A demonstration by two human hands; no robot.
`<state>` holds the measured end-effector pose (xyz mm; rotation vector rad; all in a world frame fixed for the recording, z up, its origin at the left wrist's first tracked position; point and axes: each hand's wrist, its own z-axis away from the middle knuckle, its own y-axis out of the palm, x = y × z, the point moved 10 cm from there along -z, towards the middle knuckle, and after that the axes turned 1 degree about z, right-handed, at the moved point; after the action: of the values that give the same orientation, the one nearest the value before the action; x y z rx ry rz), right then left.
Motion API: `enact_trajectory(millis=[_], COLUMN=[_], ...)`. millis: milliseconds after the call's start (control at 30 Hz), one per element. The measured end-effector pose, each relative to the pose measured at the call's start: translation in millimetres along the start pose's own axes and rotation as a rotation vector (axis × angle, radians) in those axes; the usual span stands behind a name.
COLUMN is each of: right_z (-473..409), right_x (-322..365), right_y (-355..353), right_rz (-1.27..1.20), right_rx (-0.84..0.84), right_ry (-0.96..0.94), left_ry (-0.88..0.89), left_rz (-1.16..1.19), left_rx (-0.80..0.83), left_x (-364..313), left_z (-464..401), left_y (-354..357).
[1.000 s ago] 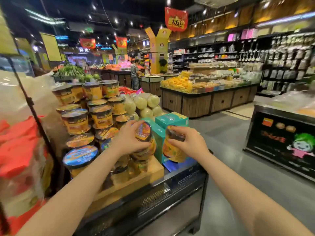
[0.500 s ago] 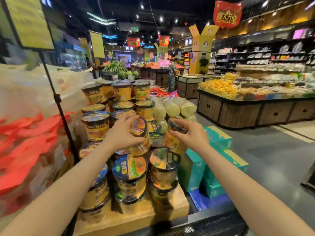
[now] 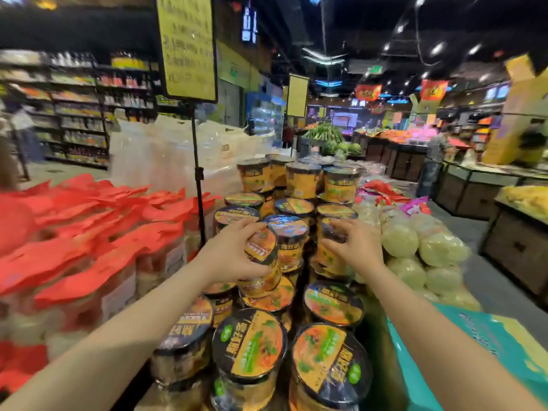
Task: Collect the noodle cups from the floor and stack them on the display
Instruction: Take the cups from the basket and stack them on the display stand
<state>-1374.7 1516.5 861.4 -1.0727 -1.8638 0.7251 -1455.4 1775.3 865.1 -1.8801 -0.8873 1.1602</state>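
Note:
A stepped display [image 3: 296,185] of orange and black noodle cups fills the middle of the view, rising toward the back. My left hand [image 3: 229,253] grips a tilted noodle cup [image 3: 264,256] above the middle tiers. My right hand [image 3: 353,247] holds a second noodle cup [image 3: 329,253] from its right side, level with the stacked cups there. Whether either held cup rests on the cups below is unclear. More cups [image 3: 252,348] stand in the near rows below my arms.
Red-topped packs [image 3: 89,241] lie left of the display, beside a sign pole [image 3: 197,185] with a yellow board [image 3: 186,46]. Pale bagged rounds [image 3: 415,247] and teal boxes [image 3: 480,342] sit right. A person [image 3: 433,161] stands by produce counters across the aisle.
The view has swung left and closer to the display. Both hands, each still holding a cup, have moved forward and up over the stacked cups.

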Motion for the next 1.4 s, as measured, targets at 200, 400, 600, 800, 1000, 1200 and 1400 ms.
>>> enact_trajectory(millis=[200, 400, 600, 800, 1000, 1200, 1400], right_z=[-12.6, -8.3, -2.5, 26.2, 109.8, 156.4, 184.7], right_x=[8.3, 14.1, 5.9, 39.2, 120.8, 162.8, 152.1], right_y=[20.6, 21.6, 22.0, 4.4, 2.3, -12.9, -21.4], right_rz=[0.183, 0.253, 0.275, 0.160, -0.384, -0.493, -0.452], right_rx=[0.043, 0.059, 0.183, 0.192, 0.376, 0.176, 0.044], right_ry=[0.002, 0.040, 0.092, 0.010, -0.166, -0.162, 0.046], left_ry=[-0.049, -0.032, 0.010, 0.072, 0.210, 0.313, 0.311], left_rz=[-0.006, -0.023, -0.004, 0.033, 0.186, 0.318, 0.295], left_rx=[-0.029, -0.020, -0.006, 0.010, 0.043, 0.047, -0.102], left_x=[5.4, 5.5, -2.6, -13.9, -41.5, -62.7, -15.2], left_z=[2.5, 2.4, 1.6, 6.0, 25.3, 62.3, 94.7], left_y=[-5.2, -5.1, -10.6, -15.0, -11.5, -13.4, -26.9])
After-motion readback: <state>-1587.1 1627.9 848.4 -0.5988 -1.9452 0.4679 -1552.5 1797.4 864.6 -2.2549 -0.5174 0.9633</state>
